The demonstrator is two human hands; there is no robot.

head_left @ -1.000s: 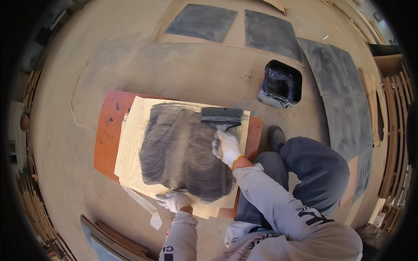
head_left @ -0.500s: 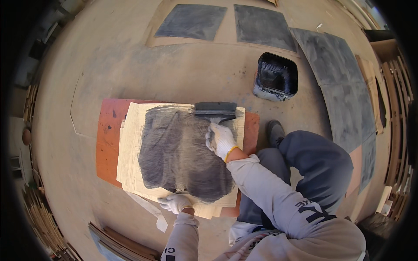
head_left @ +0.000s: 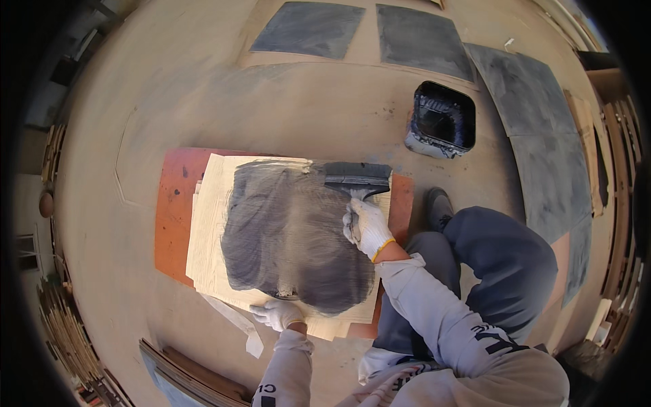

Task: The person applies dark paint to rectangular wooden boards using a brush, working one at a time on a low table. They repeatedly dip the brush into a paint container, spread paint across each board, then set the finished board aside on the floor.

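Note:
My right hand (head_left: 369, 229), in a white knit glove with a yellow cuff, is closed round the handle of a wide black squeegee (head_left: 358, 178). The squeegee lies against the top sheet near its far right corner. That pale wood-grain sheet (head_left: 209, 234) carries a dark, streaky coat (head_left: 261, 230) over its middle, thinner down the centre. At the near edge my left hand (head_left: 277, 314), also gloved, rests on the sheet with its fingers stretched out to the left. The squeegee's grip is partly hidden inside my right hand.
Reddish-orange boards (head_left: 178, 217) stick out beneath the pale sheets. Beyond, to the right, stands a black-stained square bucket (head_left: 444, 121). Dark coated panels (head_left: 312, 30) lie on the floor at the far side and right. Stacked boards (head_left: 196, 376) are at the near left; my bent knee (head_left: 508, 237) is close right.
My right hand has moved the squeegee rightward along the sheet's far edge. The left hand stays at the near edge. The whole view has shifted slightly.

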